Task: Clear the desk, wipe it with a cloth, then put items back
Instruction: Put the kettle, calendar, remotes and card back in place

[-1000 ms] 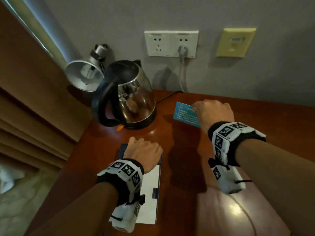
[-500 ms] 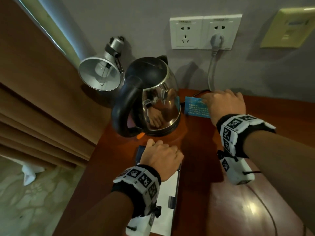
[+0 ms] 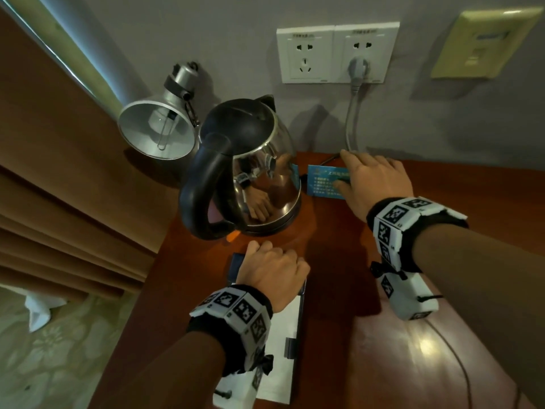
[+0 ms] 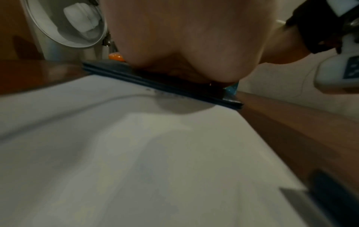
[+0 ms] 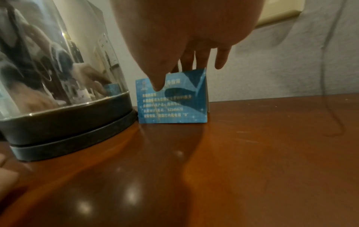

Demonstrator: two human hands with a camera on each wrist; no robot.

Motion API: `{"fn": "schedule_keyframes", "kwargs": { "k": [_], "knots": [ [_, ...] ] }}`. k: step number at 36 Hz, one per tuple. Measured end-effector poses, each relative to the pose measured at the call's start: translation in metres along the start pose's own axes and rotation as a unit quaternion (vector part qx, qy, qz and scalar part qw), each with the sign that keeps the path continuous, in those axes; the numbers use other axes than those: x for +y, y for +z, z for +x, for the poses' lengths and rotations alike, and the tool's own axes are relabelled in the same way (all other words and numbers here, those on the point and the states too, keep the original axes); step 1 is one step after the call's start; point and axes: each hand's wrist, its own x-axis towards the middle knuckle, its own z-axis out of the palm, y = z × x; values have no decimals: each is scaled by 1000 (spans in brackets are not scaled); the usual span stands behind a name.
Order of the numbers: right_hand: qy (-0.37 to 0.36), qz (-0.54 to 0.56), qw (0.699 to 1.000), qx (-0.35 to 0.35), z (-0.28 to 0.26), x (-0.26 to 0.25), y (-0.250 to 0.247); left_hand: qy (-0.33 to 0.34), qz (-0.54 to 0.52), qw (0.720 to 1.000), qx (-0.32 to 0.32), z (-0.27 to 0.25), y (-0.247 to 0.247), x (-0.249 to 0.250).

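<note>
The blue card (image 5: 172,104) stands upright on the desk (image 3: 339,290), near the back wall and just beside the base of the kettle (image 3: 253,178). My right hand (image 3: 374,181) is over it. In the right wrist view the thumb lies on the printed face and the fingers (image 5: 221,61) go down behind the top edge, so I judge that the hand pinches the card by its top. Probably this is because a standing card is easiest to handle from above, without tipping it. The left hand (image 3: 274,273) rests with curled fingers on the dark upper band of the writing pad (image 3: 283,335), which lies flat in front of the kettle. Whether these fingers hook the far edge or only press, I cannot tell, because the hand hides them. I think this hand is there to stop the pad from sliding on the glossy wood. The kettle's plug (image 3: 358,67) sits in the wall socket (image 3: 306,51), and a metal lamp (image 3: 156,131) leans at the left. I see no cloth, so the stage of the task is unclear to me.
</note>
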Motion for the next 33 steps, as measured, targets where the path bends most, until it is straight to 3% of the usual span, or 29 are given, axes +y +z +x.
{"fn": "schedule_keyframes", "kwargs": {
  "k": [9, 18, 25, 33],
  "knots": [
    [14, -2, 1000, 22, -25, 5, -13, -8, 5, 1000, 4, -22, 2, 4],
    [15, 5, 999, 35, -49, -7, -19, -98, -36, 992, 67, -38, 17, 4],
    [23, 1, 999, 33, -68, 3, -31, -145, -108, 972, 150, -27, -10, 16],
    [53, 1, 998, 32, -94, 35, -49, -135, -154, 960, 189, -7, -51, 35]
  ]
}}
